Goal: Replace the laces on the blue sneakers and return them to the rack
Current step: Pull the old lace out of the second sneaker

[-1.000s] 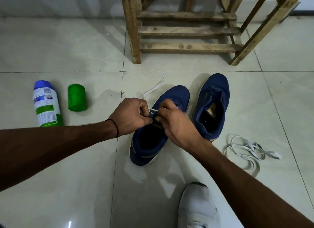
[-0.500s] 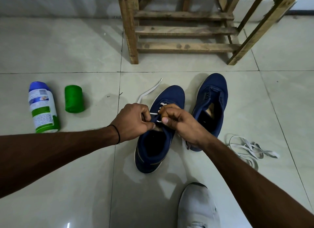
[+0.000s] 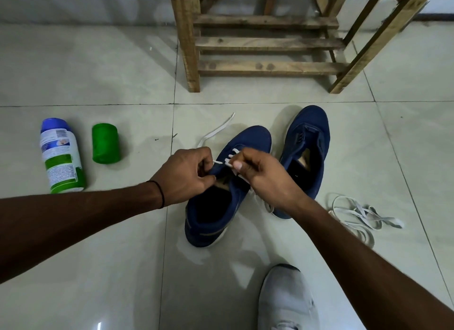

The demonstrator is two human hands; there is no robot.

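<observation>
Blue sneakers (image 3: 253, 138): head view, both on the floor (image 3: 98, 59) just in front of the rack (image 3: 265, 44), side by side, toes toward it.
Near sneaker (image 3: 221, 221): under both hands; white bars of lace across the front eyelets, hidden a second ago, now uncovered.
White lace (image 3: 216, 132): free end trailing on the floor beyond the left hand; short span stretched between the two hands.
Left hand (image 3: 184, 175): fingers curled, pinching the lace at the sneaker's left eyelet edge.
Right hand (image 3: 265, 180): fingers curled, pinching the other run of lace; drawn a little away from the left hand, against it a second ago.
Far sneaker (image 3: 312, 123): open, no lace in it.
Loose laces (image 3: 356, 214): heap on the floor at the right, well apart from both hands; old or spare, cannot tell.
Meaning: probably another crossing pulled snug; first sneaker partly laced, upper eyelets, second sneaker and return to the rack not yet done.
</observation>
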